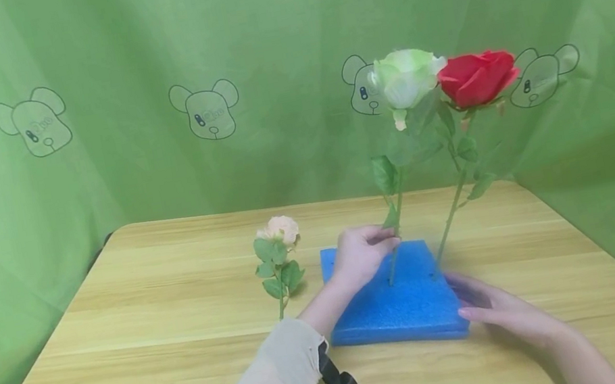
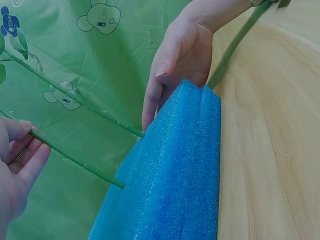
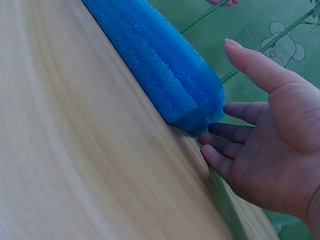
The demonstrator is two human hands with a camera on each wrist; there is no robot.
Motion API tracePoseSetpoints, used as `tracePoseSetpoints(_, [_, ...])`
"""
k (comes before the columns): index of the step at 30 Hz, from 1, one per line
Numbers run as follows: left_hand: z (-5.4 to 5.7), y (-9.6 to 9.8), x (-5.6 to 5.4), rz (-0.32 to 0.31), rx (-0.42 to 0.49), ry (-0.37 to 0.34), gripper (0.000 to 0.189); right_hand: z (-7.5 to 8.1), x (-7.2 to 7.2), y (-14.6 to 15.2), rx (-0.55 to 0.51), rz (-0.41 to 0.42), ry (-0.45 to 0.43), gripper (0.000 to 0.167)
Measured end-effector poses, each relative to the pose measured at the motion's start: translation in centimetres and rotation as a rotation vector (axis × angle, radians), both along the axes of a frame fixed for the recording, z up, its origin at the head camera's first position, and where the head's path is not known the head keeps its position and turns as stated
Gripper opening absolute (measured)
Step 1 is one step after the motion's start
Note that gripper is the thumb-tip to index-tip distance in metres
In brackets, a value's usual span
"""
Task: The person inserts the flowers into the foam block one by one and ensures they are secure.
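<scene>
"Where is the white flower [image 1: 408, 79]?"

"Upright in the blue foam block [image 1: 397, 315], its stem pinched by your left hand [image 1: 359, 255], the red rose [image 1: 478, 79] standing to its right."

"And your right hand [image 1: 504, 310]?"

"Loosely extended, unclenched, at the block's right edge; a pink flower [image 1: 280, 267] lies left on your table [image 1: 145, 358]."

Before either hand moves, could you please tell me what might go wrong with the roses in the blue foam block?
The left hand pinches the stem of the white-green rose, so a tug might loosen it in the blue foam block. The right hand is at the block's edge without gripping it, so the block could slide. The red rose leans and might tip.
</scene>
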State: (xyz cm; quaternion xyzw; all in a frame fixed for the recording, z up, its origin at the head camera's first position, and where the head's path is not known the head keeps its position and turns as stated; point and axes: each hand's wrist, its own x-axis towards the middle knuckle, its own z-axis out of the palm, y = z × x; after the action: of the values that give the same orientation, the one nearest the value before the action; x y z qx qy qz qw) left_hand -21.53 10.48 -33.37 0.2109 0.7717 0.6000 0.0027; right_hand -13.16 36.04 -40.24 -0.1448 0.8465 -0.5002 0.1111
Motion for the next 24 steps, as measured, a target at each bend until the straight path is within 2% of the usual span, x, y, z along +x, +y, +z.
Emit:
tracePoseSetpoints(15, [-0.5, 0.1, 0.2, -0.001, -0.011, -0.010, 0.021, -0.2, -0.1, 0.1, -0.003, 0.003, 0.007, 0.061])
tracePoseSetpoints(24, [-1.2, 0.1, 0.1, 0.017, -0.084, -0.008, 0.018, -0.3, -0.1, 0.0, -0.032, 0.017, 0.005, 0.062])
